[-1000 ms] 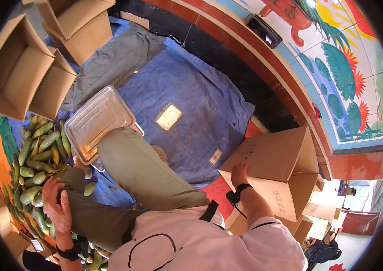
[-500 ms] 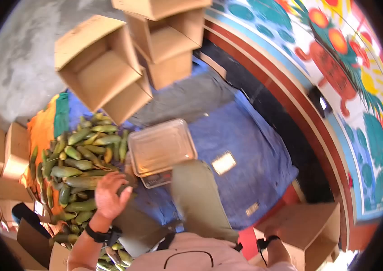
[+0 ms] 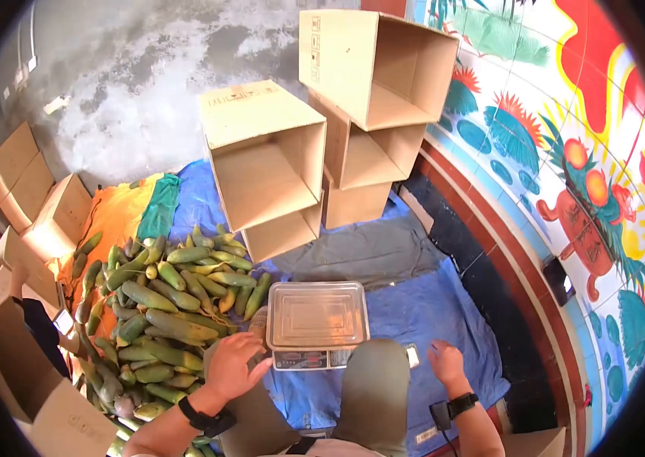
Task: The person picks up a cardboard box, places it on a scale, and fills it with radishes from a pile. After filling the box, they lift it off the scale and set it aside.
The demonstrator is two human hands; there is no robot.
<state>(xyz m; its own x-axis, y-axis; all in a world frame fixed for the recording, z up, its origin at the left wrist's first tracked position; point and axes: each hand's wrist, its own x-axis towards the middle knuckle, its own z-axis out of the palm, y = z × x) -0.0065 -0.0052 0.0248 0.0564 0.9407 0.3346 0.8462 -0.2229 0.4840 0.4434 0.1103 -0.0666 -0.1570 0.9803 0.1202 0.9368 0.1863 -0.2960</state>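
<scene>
My left hand [image 3: 233,367] is above my left knee at the edge of a large heap of green and yellowish cucumbers [image 3: 178,327]. Its fingers are stretched out, with the thumb apart, and it holds nothing. My right hand [image 3: 447,362] hangs over the blue tarp, right of my other knee. Those fingers are curled in; a small dark spot shows at the fingertips, too small to name. Between the hands, in front of my knees, a clear plastic tray [image 3: 318,316] sits on a digital scale [image 3: 303,359].
Open cardboard boxes [image 3: 265,164] are stacked behind the tray, and more boxes [image 3: 56,221] stand at the left. A white label [image 3: 412,355] lies on the blue tarp [image 3: 444,320]. A black ledge and painted wall [image 3: 505,160] run along the right.
The view has swung and levelled. My right hand has come from beside the lower-right box to over the tarp. My left hand stays near the cucumbers, fingers now pointing more toward the tray.
</scene>
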